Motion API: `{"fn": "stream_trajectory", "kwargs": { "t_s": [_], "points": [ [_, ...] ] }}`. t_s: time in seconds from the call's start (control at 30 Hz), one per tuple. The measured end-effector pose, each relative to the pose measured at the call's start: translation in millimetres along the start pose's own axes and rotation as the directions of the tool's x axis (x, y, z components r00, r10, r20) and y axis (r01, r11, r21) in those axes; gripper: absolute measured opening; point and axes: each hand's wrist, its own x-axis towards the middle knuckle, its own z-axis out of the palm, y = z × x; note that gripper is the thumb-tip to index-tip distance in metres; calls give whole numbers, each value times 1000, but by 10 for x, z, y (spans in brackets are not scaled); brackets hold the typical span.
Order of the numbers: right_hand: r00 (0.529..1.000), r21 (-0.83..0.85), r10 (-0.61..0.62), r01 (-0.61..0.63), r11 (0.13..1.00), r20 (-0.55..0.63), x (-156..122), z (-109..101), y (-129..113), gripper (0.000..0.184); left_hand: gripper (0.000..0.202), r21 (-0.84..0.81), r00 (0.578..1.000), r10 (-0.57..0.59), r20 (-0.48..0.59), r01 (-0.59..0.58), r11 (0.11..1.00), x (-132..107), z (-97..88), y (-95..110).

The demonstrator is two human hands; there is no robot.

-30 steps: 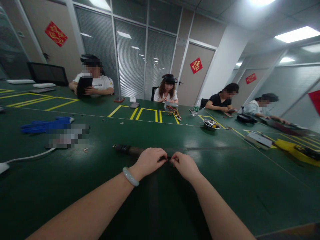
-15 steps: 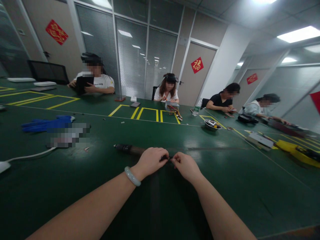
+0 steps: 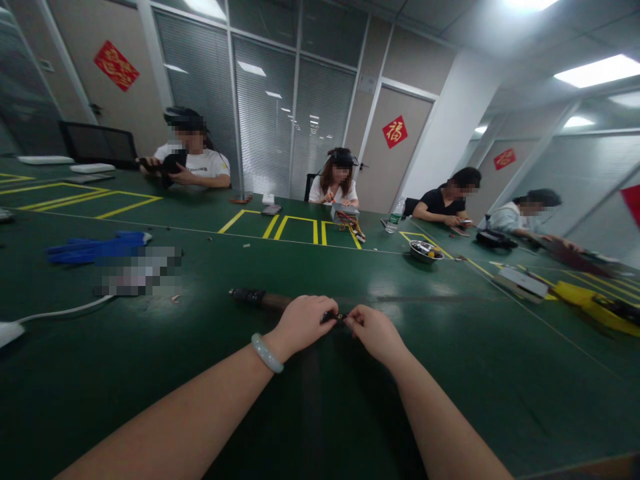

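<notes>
tool [image 3: 249, 297]: right part hidden behind left hand [image 3: 304, 321] | small piece [image 3: 341, 317] between hands: too tiny to identify, right end covered by right hand [image 3: 374, 333] | gadget [image 3: 143, 268]: pixelated, detail lost | bowl [image 3: 423, 258]: contents too small to name | white box [image 3: 9, 333]: cut by left edge | yellow item [image 3: 575, 297]: cut by right edge

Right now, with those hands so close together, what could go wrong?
The small dark piece at the left hand might slip, as only fingertips seem to hold it. The right hand has its fingertips right beside that piece, so a finger could get pinched. The long dark tool sticking out past the left hand looks round, so a bump might roll it.
</notes>
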Motion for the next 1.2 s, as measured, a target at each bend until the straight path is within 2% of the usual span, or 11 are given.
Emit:
{"fn": "stream_trajectory", "kwargs": {
  "t_s": [0.5,0.73,0.87,1.0,1.2],
  "points": [
    [1000,-10,-22,22,1000,4,-19,-34,-40,17,8,-35,1000,12,0,-12,999,1,-13,4],
    [999,18,-31,31,999,-19,-20,12,-46,17,11,-28,1000,-9,-1,9,1000,11,6,4],
    [997,-92,-53,47,995,-63,-39,21,-100,17,16,-1,998,-56,6,56,998,24,0,21],
    [988,-259,-125,97,961,-94,-61,12,-150,18,16,29,997,-76,26,75,997,34,-6,34],
    [968,-365,-226,172,915,-110,-63,23,-148,13,14,26,997,-74,26,73,997,24,-16,47]
  ]
}}
